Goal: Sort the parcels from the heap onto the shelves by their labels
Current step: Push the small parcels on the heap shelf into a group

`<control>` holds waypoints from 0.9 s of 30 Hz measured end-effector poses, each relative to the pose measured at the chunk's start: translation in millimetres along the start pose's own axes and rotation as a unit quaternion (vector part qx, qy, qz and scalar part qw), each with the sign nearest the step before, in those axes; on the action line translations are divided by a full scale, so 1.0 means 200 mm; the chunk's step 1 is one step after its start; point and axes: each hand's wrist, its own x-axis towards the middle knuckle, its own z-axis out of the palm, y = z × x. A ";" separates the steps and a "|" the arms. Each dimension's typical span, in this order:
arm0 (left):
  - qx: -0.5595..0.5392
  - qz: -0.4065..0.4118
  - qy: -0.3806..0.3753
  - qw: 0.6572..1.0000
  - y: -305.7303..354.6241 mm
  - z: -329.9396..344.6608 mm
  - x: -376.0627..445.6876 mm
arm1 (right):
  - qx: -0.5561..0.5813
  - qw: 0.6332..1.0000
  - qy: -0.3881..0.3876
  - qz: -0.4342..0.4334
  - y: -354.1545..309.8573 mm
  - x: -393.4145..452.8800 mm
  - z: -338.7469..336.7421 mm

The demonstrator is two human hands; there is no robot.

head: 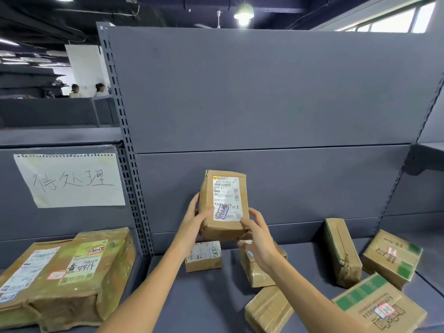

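I hold a small brown cardboard parcel (224,203) upright above the grey shelf (206,296), its white shipping label with a blue and red stamp facing me. My left hand (195,223) grips its lower left side and my right hand (258,234) grips its lower right corner. Under my hands lie a small labelled box (203,256) and a taped brown parcel (254,270), partly hidden by my right wrist.
Several more brown boxes lie on the shelf's right side, one standing on end (342,251). Two large green-taped parcels (72,275) fill the left bay under a handwritten paper sign (69,180). A perforated upright (129,150) divides the bays. Two people stand far back left.
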 end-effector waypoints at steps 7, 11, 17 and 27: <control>0.068 0.015 -0.084 0.994 0.13 -0.10 -0.03 | -0.006 0.999 0.012 -0.031 -0.07 0.05 -0.11; 0.137 0.041 -0.145 0.979 0.21 -0.11 -0.01 | 0.030 0.998 -0.045 -0.033 -0.13 0.05 -0.16; 0.076 0.103 -0.011 0.992 0.26 -0.08 0.02 | 0.066 0.994 -0.023 -0.081 -0.13 0.02 -0.11; 0.073 0.113 0.004 0.991 0.30 -0.03 -0.01 | 0.070 0.993 -0.010 -0.091 -0.10 -0.03 -0.07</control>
